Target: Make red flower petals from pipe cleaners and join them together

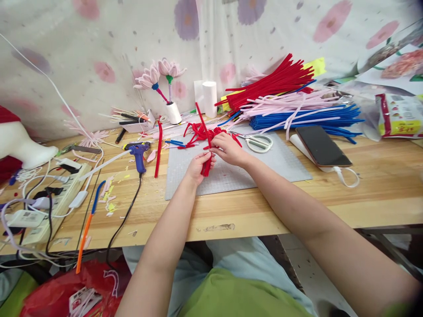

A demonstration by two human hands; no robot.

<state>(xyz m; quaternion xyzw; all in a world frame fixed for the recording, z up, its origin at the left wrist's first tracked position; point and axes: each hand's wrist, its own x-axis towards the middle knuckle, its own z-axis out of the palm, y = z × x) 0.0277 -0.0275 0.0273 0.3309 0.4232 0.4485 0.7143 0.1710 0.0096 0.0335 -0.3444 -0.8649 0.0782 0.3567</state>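
Note:
Both hands meet over the grey cutting mat (238, 180). My left hand (198, 167) is closed round red pipe cleaners (206, 167), whose lower ends poke out below the fingers. One red stem rises from the grip and leans up to the left. My right hand (226, 147) pinches the same red pipe cleaners just above the left fingers; its fingertips partly hide the spot. Behind the hands a tangle of bent red pipe cleaners (197, 132) lies on the mat. White-handled scissors (259, 143) rest right of my right hand.
Bundles of red (274, 83), pink and blue pipe cleaners (297, 119) lie at the back right, near a phone (324, 146). Left are a blue glue gun (139, 156) with its cord and a power strip (56, 207). Pink flowers (148, 78) stand in a white holder (173, 113).

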